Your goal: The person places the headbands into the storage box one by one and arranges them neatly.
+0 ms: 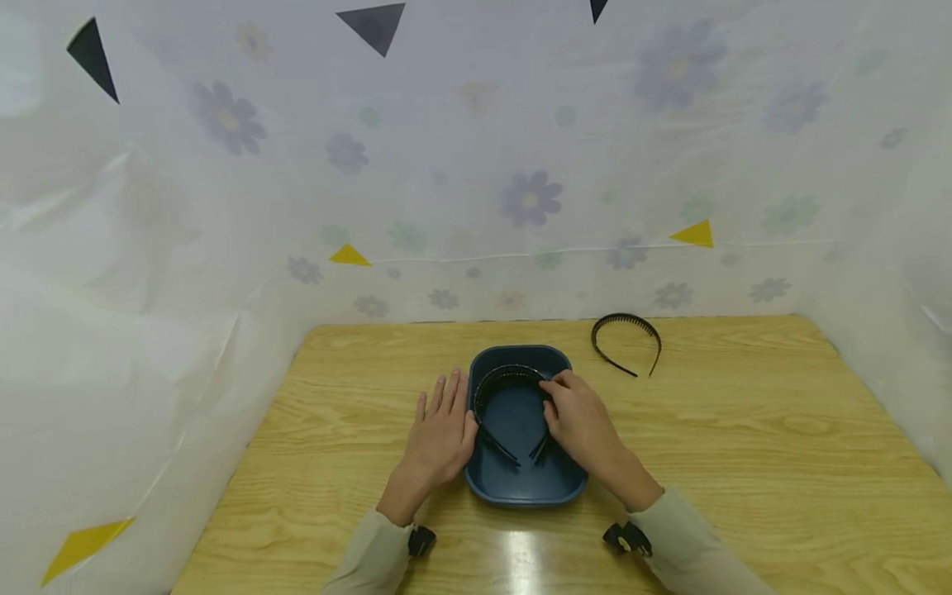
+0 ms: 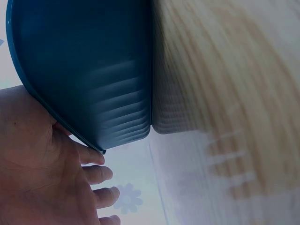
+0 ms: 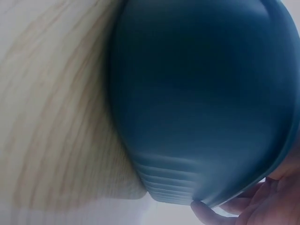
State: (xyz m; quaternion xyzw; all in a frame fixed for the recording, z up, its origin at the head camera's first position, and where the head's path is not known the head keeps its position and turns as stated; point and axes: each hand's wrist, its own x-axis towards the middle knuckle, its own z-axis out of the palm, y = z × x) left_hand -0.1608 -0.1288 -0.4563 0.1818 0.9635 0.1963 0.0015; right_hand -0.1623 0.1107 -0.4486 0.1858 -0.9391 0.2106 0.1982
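A dark blue plastic basin (image 1: 525, 489) sits on the wooden table, with black headbands (image 1: 487, 380) lying inside it, their open ends towards me. More than one seems stacked there, since the tips look doubled. My right hand (image 1: 585, 423) reaches over the basin's right rim and pinches the headbands' right side between thumb and fingers. Along the left rim rests my left hand (image 1: 440, 436), its fingers extended. In the left wrist view the hand (image 2: 51, 173) lies against the basin's outer wall (image 2: 84, 61). The right wrist view hides the headbands behind the basin (image 3: 201, 103).
Another black headband (image 1: 626, 317), toothed along its arch, lies near the table's back edge, right of the basin. The wooden table (image 1: 744, 446) meets a white flowered sheet (image 1: 446, 198) at the back and sides.
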